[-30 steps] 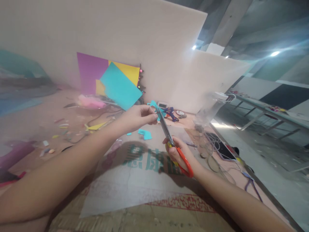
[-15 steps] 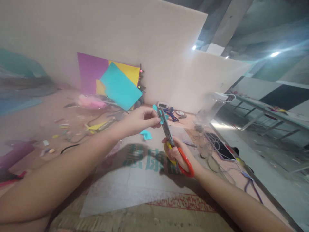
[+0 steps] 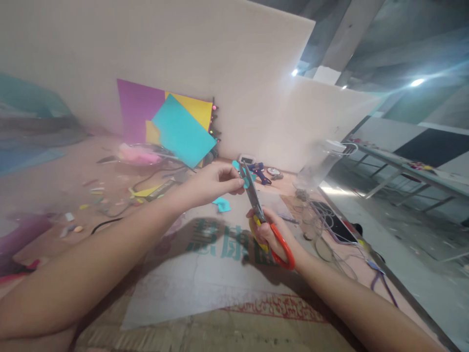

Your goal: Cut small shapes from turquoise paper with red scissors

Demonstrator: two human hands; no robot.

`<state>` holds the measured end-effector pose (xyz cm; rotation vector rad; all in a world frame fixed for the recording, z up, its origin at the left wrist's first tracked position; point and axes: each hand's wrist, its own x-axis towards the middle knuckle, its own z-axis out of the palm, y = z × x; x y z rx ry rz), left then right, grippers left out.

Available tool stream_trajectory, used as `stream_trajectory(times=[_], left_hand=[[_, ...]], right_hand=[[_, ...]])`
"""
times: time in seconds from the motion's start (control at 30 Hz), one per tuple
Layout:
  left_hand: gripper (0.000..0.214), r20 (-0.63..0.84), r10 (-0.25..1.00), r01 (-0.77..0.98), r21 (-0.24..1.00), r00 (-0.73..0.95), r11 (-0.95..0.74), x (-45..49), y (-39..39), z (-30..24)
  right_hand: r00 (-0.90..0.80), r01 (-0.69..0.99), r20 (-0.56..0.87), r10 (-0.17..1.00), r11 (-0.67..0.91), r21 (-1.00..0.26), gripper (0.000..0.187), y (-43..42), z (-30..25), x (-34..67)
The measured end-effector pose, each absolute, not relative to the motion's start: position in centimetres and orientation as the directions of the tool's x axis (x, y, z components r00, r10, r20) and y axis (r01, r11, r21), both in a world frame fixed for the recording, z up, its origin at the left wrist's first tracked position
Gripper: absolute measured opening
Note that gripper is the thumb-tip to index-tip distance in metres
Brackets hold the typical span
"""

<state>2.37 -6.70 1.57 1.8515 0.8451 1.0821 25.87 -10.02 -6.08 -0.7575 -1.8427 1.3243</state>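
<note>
Left hand pinched a small, flat turquoise piece. Right hand held orange-and-yellow-handled metal scissors, blades slightly parted. Dark rectangular panel lay near the table's right edge.

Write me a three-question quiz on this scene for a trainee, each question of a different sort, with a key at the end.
1. Which hand holds the scissors?
a) left
b) right
c) both

2. True or false: in the picture, the glue gun is to the right of the purple sheet.

3. Fill in the colour: the left hand pinches a small ____ piece.

Key: 1. b, the right hand. 2. True. 3. Turquoise.
</note>
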Motion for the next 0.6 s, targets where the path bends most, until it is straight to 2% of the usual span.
stream_trajectory(times=[0.37, 0.5, 0.6], left_hand=[[0.023, 0.329, 0.848, 0.22, 0.868, 0.416, -0.445, 2.1, -6.6, 1.6], [0.028, 0.223, 0.882, 0.457, 0.787, 0.415, -0.414, 0.5, -6.3, 2.1], [0.031, 0.068, 0.921, 0.737, 0.579, 0.384, -0.35, -1.9, -4.9, 1.3]], right_hand=[[-0.536, 0.028, 0.211, 0.817, 0.267, -0.963, 0.057, -10.0, -6.5, 25.8], [-0.508, 0.057, 0.21, 0.836, 0.275, -0.96, 0.055, -9.9, -6.6, 25.8], [-0.494, 0.15, 0.157, 0.855, 0.262, -0.953, 0.053, -9.6, -6.1, 25.8]])
